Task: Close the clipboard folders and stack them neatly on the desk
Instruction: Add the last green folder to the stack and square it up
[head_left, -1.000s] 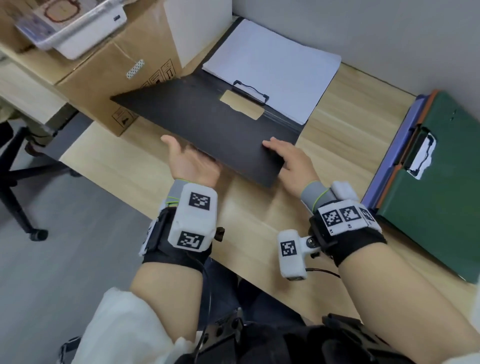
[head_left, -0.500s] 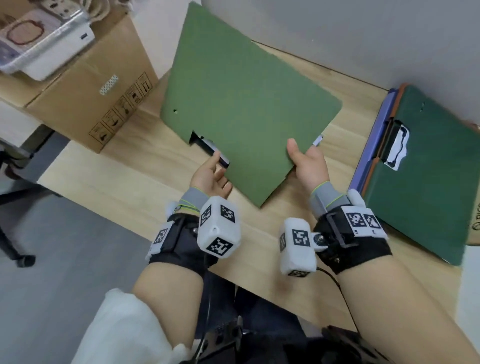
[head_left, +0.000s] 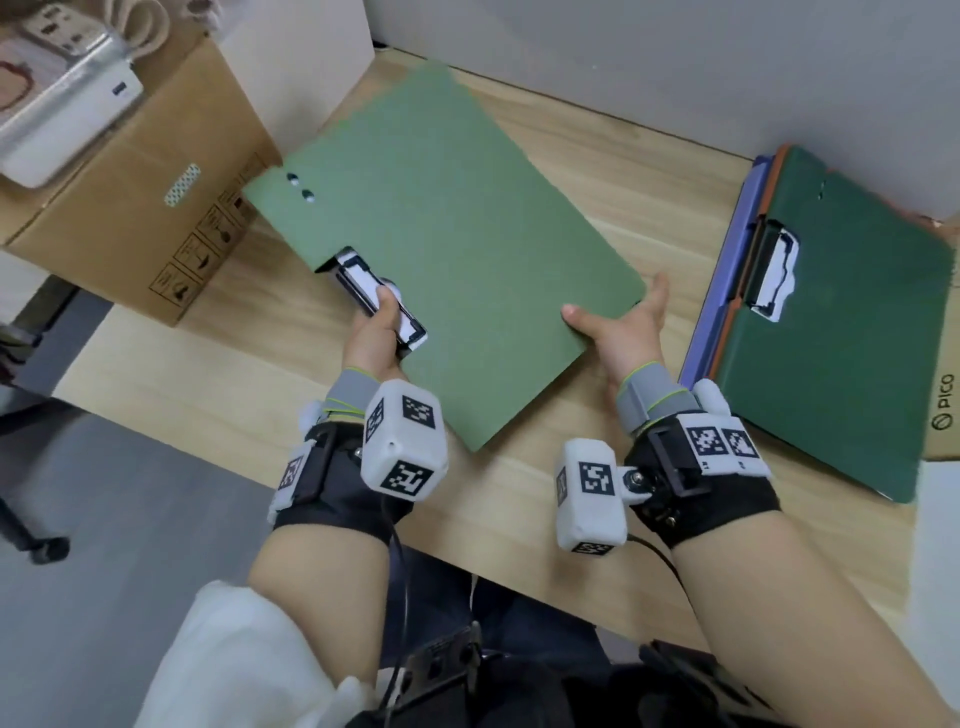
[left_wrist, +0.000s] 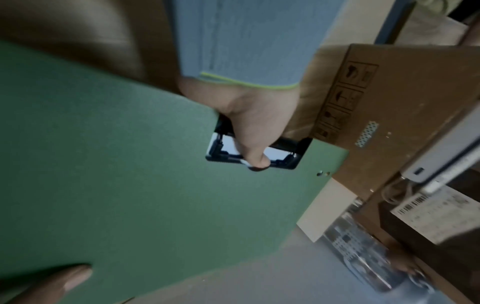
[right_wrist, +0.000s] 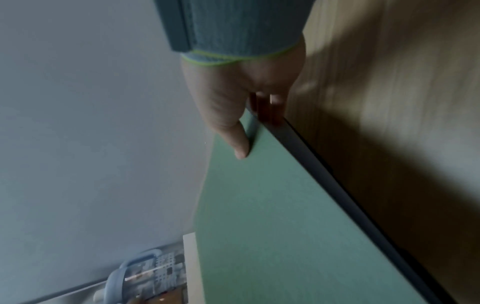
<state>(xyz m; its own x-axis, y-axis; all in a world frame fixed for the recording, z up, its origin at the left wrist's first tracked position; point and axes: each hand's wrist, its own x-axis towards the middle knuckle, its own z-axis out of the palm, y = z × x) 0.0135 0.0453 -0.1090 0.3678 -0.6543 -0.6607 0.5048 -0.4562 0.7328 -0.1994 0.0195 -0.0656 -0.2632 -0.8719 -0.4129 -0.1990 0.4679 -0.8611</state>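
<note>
A closed light green clipboard folder (head_left: 452, 249) (left_wrist: 116, 174) (right_wrist: 280, 216) is held over the wooden desk (head_left: 649, 171) by both hands. My left hand (head_left: 376, 332) (left_wrist: 249, 127) grips its near left edge, thumb on the black metal clip (head_left: 374, 296) (left_wrist: 254, 152). My right hand (head_left: 618, 325) (right_wrist: 241, 107) pinches the right edge, thumb on top and fingers underneath. At the right lies a stack of closed folders, a dark green folder (head_left: 841, 322) on top of an orange and a purple one (head_left: 727, 280).
A cardboard box (head_left: 140, 192) with a white device (head_left: 57, 119) on it stands at the desk's left end. A grey wall (head_left: 675, 57) runs behind the desk. Another cardboard box (head_left: 943, 405) shows at the right edge. Grey floor lies lower left.
One second ago the folder lay open with black inside and white paper showing. It has been folded shut, and both hands now hold it closed, shifted slightly right.
</note>
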